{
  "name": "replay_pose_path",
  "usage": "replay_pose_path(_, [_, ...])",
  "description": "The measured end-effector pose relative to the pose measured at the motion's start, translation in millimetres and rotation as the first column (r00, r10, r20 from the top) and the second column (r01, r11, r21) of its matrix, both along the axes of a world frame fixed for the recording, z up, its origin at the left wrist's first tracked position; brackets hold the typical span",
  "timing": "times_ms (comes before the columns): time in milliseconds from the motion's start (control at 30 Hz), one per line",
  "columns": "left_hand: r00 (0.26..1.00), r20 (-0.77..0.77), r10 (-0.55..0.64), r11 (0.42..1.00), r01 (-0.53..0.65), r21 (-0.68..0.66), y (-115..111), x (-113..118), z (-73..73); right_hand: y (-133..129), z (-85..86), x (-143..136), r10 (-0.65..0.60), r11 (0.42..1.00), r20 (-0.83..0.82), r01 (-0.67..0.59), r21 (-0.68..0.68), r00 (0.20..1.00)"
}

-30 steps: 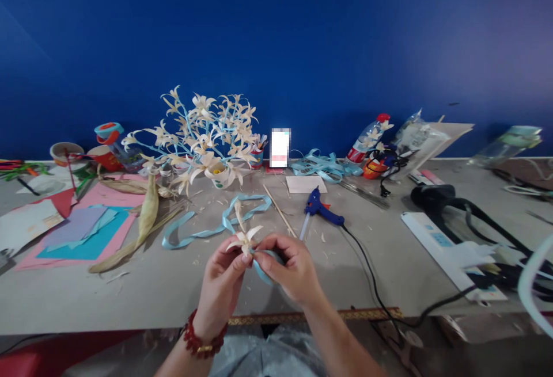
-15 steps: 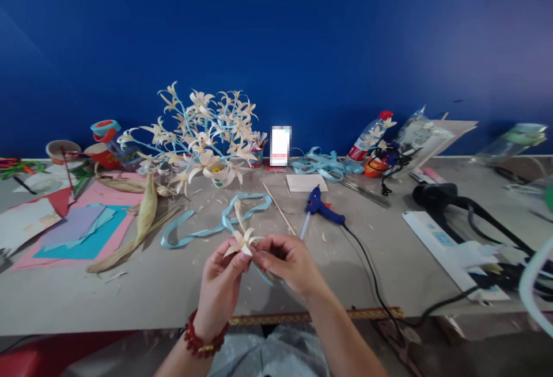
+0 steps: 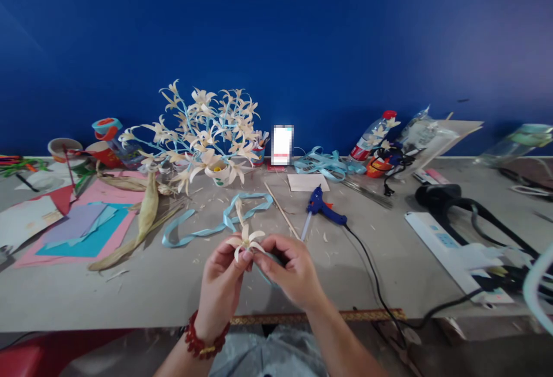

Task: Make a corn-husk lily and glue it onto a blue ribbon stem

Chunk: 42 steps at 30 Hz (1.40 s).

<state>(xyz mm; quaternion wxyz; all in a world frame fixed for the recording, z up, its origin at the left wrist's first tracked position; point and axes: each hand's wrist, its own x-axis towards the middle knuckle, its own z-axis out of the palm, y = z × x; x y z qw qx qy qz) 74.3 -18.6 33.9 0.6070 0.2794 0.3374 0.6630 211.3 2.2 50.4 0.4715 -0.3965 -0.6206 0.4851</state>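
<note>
A pale cream flower (image 3: pixel 246 240) with narrow curled petals faces up between my hands. My left hand (image 3: pixel 225 270) pinches it at its base with thumb and fingers. From the other side my right hand (image 3: pixel 290 267) closes its thumb and fingers at the base, where a light blue ribbon strip runs below the fingers. The exact contact under the petals is hidden. Just beyond the hands, a light blue ribbon (image 3: pixel 179 241) lies in loops on the table, with a dry husk piece (image 3: pixel 239 211) across it.
A blue glue gun (image 3: pixel 324 207) lies right of the hands, its cord trailing to the front edge. A potted flower arrangement (image 3: pixel 220 172) stands behind. Husks (image 3: pixel 148 210) and coloured paper (image 3: pixel 73 224) lie left, a white power strip (image 3: pixel 453 256) right, and thin sticks (image 3: pixel 280 209) in the middle.
The flower has turned in my fingers, and its petals now spread differently. My right hand has shifted slightly, its fingers closer around the base. The whole view has moved a little.
</note>
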Motion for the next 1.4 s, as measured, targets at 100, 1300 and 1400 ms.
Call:
replay_pose_path(100, [0.999,-0.014,0.039,0.999,-0.039,0.009,0.7,0.5,-3.5,3.3,-1.8,-2.2,0.062,0.967,-0.188,-0.106,-0.232,0.980])
replay_pose_path(1300, [0.993,-0.093,0.072,0.997,-0.073,-0.001,0.9,0.3,-0.5,7.4,0.6,-0.7,0.100,0.894,-0.362,-0.244,-0.376,0.927])
replay_pose_path(1400, [0.999,-0.030,0.028,0.999,-0.028,-0.018,1.4,2.5,2.7,6.7,-1.6,-3.0,0.091,0.905,-0.383,-0.237,-0.354,0.919])
